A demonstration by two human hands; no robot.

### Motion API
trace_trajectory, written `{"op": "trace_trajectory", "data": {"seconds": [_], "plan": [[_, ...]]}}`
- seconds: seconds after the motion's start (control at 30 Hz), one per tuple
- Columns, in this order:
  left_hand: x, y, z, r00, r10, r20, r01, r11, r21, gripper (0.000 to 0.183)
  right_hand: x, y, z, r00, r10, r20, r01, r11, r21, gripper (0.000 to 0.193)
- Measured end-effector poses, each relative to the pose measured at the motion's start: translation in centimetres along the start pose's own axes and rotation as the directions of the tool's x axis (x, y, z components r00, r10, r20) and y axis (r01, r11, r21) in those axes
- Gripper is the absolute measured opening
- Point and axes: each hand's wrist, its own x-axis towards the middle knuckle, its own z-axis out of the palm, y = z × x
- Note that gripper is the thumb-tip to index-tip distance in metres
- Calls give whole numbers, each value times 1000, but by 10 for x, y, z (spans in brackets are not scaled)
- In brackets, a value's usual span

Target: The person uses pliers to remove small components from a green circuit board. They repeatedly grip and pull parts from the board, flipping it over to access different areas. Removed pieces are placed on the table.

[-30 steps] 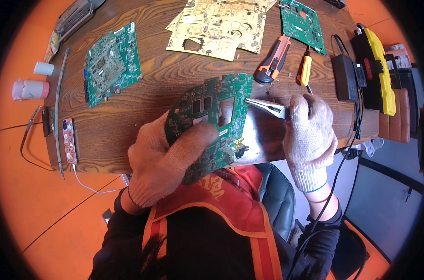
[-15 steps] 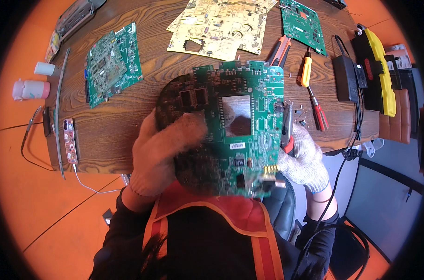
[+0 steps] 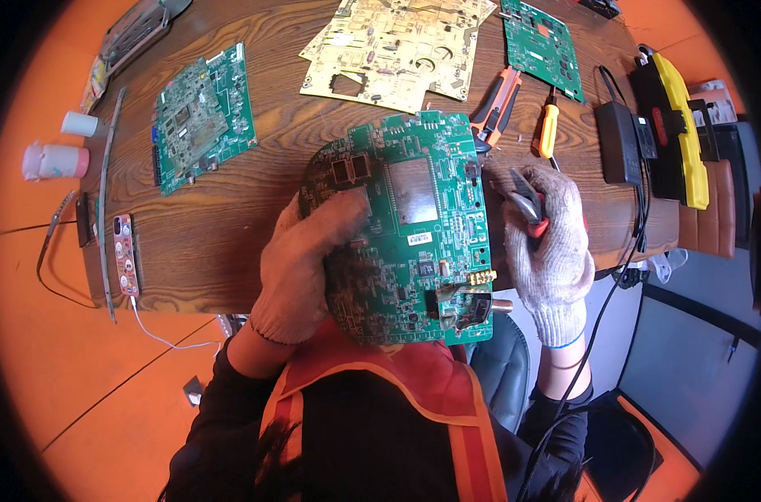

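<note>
A green circuit board [image 3: 397, 268] with a large silver square chip is held up in front of me, its left side rounded and in shadow. My left hand [image 3: 301, 259], in a knitted work glove, grips that side, thumb on top and the other fingers hidden beneath. At its lower right corner sit a metal connector housing [image 3: 472, 309] and a gold-coloured part. Just right of the board, apart from it, my gloved right hand [image 3: 556, 243] is closed round red-handled pliers [image 3: 527, 201]; the metal jaws point up and left.
Pale yellow boards [image 3: 380, 50] lie at the table's far side, and a green board [image 3: 543, 46] at far right. Stacked green boards [image 3: 200, 117] lie left. An orange cutter [image 3: 502, 96], a yellow screwdriver [image 3: 549, 130], a black adapter [image 3: 619, 142] and a phone [image 3: 125, 255] also lie about.
My right hand with the pliers has moved up and away from the board's right edge. The board has shifted slightly left and tilted, and my left hand still grips it.
</note>
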Motion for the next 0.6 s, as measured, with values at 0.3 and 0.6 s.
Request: {"op": "trace_trajectory", "data": {"seconds": [0.3,0.6], "plan": [[-5,4,6,996,75,-39,-59,949,308,42,-1,-2,4,999,-6,50,9,998,-64,38],[-5,2,5,999,28,-45,-14,958,286,38,-2,19,8,998,-18,56,27,986,-167,42]]}}
